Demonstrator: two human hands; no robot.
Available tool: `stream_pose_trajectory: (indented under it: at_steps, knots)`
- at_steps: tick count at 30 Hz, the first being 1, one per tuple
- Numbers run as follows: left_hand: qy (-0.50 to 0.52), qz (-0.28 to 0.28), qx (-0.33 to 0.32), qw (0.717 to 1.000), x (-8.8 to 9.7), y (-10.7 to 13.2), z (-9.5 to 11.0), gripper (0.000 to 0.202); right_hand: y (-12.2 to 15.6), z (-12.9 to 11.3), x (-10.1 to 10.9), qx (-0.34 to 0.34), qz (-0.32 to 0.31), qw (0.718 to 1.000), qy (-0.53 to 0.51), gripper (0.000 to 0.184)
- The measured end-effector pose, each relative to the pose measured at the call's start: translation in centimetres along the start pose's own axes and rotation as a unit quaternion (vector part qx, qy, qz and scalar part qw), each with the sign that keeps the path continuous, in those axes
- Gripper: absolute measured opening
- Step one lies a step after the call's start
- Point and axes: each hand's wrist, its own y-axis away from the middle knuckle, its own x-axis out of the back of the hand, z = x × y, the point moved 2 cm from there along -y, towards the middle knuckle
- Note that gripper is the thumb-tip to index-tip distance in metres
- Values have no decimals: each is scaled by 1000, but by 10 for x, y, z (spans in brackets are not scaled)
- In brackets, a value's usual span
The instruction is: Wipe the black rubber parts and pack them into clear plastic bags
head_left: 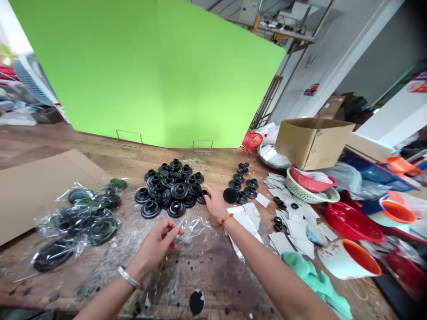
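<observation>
Clear plastic bag (191,226) lies crumpled on the wooden surface (213,266), just in front of the pile of black round parts (171,189). The left hand (160,240) is curled, thumb and fingertips pinched shut on the bag's edge, its forearm coming in from the lower left. The right hand (215,202) reaches forward palm down, arm nearly straight, fingers loosely bent and touching one black part (204,194) at the pile's right edge; whether it grips cannot be told. White cards (293,226) lie further right.
</observation>
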Motion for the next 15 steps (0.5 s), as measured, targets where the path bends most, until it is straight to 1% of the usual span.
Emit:
stream_pose_trajectory:
  at_steps: [2, 3, 6, 8, 9, 10, 12, 14, 15]
  knots:
    - [-102, 17, -77, 992, 2, 2, 5, 23, -8, 2, 0, 23, -7, 999, 35, 37]
    - [-145, 23, -103, 984, 3, 3, 8, 21, -8, 2, 0, 29, -15, 998, 49, 36]
    - [-248, 37, -152, 956, 5, 10, 17, 16, 6, -6, 4, 35, -30, 996, 77, 24]
    - [-305, 42, -187, 933, 5, 15, 22, 15, 20, -18, 11, 35, -23, 995, 85, 11]
    - [-331, 42, -205, 920, 4, 17, 25, 15, 26, -26, 16, 27, -8, 997, 70, 8]
    - [-353, 40, -220, 908, 1, 19, 26, 16, 32, -35, 22, 13, 9, 999, 36, 13]
    - [-385, 31, -246, 889, -7, 22, 27, 17, 42, -53, 32, -30, 39, 996, -73, 26]
    - [-395, 23, -266, 879, -18, 22, 25, 19, 48, -69, 35, -70, 36, 981, -178, 32]
    - [-392, 21, -275, 878, -23, 22, 24, 19, 51, -74, 35, -79, 27, 976, -202, 33]
